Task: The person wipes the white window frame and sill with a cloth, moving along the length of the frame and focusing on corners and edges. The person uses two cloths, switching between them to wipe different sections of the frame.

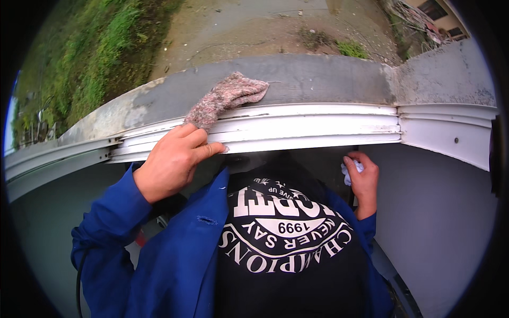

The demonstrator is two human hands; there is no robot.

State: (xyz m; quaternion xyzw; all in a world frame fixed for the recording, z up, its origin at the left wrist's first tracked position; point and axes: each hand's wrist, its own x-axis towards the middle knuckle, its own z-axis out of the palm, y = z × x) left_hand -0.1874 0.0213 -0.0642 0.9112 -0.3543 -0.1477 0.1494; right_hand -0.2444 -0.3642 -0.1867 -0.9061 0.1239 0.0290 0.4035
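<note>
My left hand [175,161] rests on the inner edge of a white window frame's sill track [302,126], its thumb pointing right along the edge. Its fingertips touch the near end of a pink and grey knitted cloth [230,96]; whether they grip it cannot be told. The cloth lies crumpled across the outer rail and onto the grey concrete ledge. Lower on the right, inside the window, my right hand [364,175] pinches a small crumpled white wad [351,171], which looks like paper or cloth, between thumb and fingers.
Beyond the concrete ledge [338,77] is a drop to muddy ground [238,28] with green plants [99,51] at the left. A white side frame [445,123] rises at the right, and a sliding sash rail [59,159] meets the track at the left. Grey walls flank me.
</note>
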